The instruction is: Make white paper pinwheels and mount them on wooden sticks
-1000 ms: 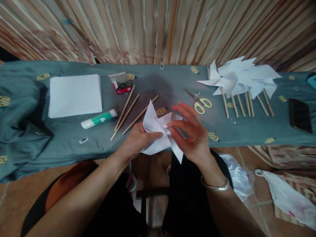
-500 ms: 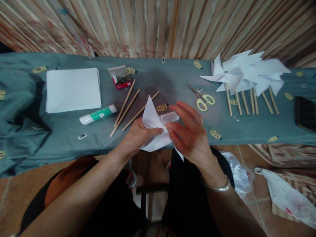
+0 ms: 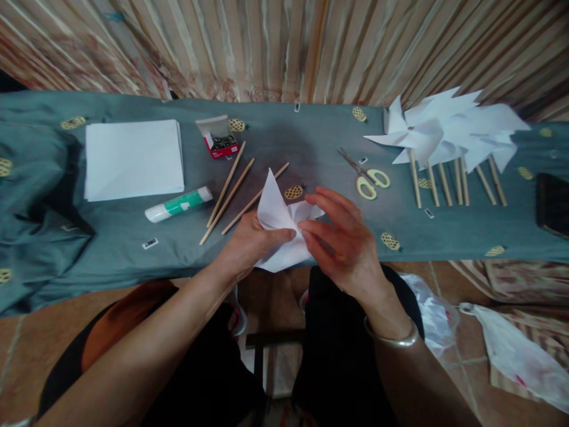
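A folded white paper pinwheel [image 3: 284, 255] is held between my hands at the table's front edge. My left hand [image 3: 251, 243] is closed on its left side, the thumb pressed near the centre. On the right, my right hand [image 3: 344, 240] pinches the paper close to the middle, its upper fingers bent and apart. One pointed flap stands up between the hands. Three wooden sticks [image 3: 226, 201] lie just beyond my left hand, the nearest partly behind the paper. Scissors [image 3: 367, 178] with pale yellow handles rest beyond my right hand.
A paper stack [image 3: 133, 160], a glue stick [image 3: 178, 204] and a red open box [image 3: 221, 145] of small dark metal pieces lie on the left. Several finished pinwheels [image 3: 457, 127] overlap at the back right, near a dark phone [image 3: 553, 204]. Plastic bags [image 3: 515, 350] lie on the floor.
The right flap's lower tip, which hung below my right hand, is no longer visible. Both hands keep nearly the same hold, and the whole view has shifted slightly.
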Tool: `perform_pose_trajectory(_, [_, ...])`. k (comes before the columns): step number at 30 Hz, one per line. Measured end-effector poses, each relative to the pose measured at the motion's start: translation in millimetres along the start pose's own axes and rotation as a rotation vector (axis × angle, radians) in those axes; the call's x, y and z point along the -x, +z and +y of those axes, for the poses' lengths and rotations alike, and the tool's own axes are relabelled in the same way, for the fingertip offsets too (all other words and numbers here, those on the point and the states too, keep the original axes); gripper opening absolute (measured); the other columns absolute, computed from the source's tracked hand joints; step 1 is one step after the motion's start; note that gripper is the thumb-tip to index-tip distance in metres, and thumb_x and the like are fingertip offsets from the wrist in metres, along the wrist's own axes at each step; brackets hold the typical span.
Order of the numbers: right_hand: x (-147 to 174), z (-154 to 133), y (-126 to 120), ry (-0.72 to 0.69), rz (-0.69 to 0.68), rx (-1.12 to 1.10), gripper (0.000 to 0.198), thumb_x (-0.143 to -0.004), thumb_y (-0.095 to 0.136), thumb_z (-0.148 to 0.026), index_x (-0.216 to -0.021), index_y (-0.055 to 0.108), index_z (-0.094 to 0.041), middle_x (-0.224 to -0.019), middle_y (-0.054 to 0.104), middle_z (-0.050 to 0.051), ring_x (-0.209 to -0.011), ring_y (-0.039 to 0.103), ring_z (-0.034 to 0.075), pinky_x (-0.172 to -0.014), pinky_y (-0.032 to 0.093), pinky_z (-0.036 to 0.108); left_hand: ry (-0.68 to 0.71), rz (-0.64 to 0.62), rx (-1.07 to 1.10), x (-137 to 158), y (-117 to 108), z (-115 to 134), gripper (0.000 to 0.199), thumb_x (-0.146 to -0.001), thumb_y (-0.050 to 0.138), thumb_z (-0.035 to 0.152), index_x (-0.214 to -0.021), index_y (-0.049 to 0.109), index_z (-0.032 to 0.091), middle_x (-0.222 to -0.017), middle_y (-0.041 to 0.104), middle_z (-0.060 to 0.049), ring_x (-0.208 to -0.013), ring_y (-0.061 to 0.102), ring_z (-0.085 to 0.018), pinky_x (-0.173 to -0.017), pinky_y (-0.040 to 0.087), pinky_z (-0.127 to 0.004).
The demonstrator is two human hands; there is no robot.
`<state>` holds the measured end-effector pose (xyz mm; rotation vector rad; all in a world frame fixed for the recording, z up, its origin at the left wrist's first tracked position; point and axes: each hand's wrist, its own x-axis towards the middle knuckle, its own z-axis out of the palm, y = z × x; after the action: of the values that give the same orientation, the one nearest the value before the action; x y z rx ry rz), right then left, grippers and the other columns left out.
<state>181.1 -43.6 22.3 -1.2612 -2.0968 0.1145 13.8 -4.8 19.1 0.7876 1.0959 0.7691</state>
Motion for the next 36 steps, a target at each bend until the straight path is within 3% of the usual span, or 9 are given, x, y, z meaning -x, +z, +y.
perform_pose_trajectory(13, [-1.3, 0.9, -1.1, 0.02, -0.034, -0.006, 0.013, -0.09, 0.056, -0.016, -0.093, 0.069, -0.017, -0.125, 0.064, 0.014, -0.129, 0.051, 0.028, -0.106, 0.046, 0.047, 0.015, -0.014, -0.03, -0.7, 0.0, -3.5, 0.023, -0.056, 0.078, 0.016, -0.078, 0.073, 0.016, -0.071, 0.073, -0.002, -0.058, 0.065, -0.015, -0.053, 0.052, -0.023])
perform_pose_trajectory(26, [-0.8, -0.7, 1.4, 0.061, -0.01, -0.11, 0.014, -0.087, 0.057, -0.016, -0.096, 0.067, -0.02, -0.125, 0.064, 0.011, -0.129, 0.051, 0.027, -0.104, 0.047, 0.05, 0.009, -0.038, 0.065, 0.4, 0.8, -5.4, 0.025, -0.058, 0.078, 0.015, -0.082, 0.071, 0.015, -0.07, 0.072, -0.001, -0.055, 0.063, -0.013, -0.059, 0.053, -0.025])
perform_pose_trajectory(36, [4.9, 7.1, -6.6, 0.245, 0.103, -0.18, 0.025, -0.09, 0.053, -0.019, -0.11, 0.066, -0.026, -0.134, 0.06, 0.007, -0.131, 0.05, 0.026, -0.11, 0.04, 0.054, -0.016, 0.007, 0.163, -3.5, -1.2, -3.2, 0.032, -0.057, 0.079, 0.015, -0.087, 0.071, 0.014, -0.091, 0.076, -0.007, -0.073, 0.068, -0.018, -0.071, 0.055, -0.03])
